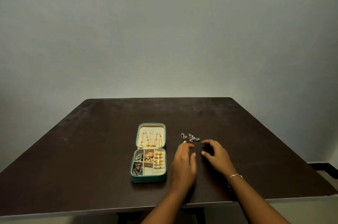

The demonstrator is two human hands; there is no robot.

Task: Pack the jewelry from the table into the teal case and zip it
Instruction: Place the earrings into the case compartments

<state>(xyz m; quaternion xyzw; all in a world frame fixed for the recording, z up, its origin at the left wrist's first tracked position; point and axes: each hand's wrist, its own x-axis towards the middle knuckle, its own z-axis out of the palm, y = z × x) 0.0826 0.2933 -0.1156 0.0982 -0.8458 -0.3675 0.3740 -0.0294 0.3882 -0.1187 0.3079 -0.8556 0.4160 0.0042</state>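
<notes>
The little cluster of silver-grey beaded earrings (190,137) lies loose on the dark brown wooden table (91,150), just beyond the fingertips of both hands and roughly between them. The left hand (183,161) reaches forward with fingers straight and relaxed, holding nothing. The right hand (215,154), with a thin silver bracelet (235,176) at its wrist, hovers with fingers loosely curled and thumb apart, and looks empty too. Neither touches the cluster.

Just off the left hand's outer side sits the square teal zip-up case (148,179), opened flat, with gold chains hung in its cream lid (140,132) beyond the tray. Most tray pockets are filled, with gold rings (158,158) in the column nearest that hand. One bare cream compartment (147,170) shows in the near row.

I can't tell how many pieces the cluster holds, and they look fine and likely to snag. To my eye the pick-up wants a fingertip pinch on one piece while the other hand steadies the rest. Then it should be lifted slowly, to check that nothing trails hooked on, carried low past the left hand and set into that bare pocket.
</notes>
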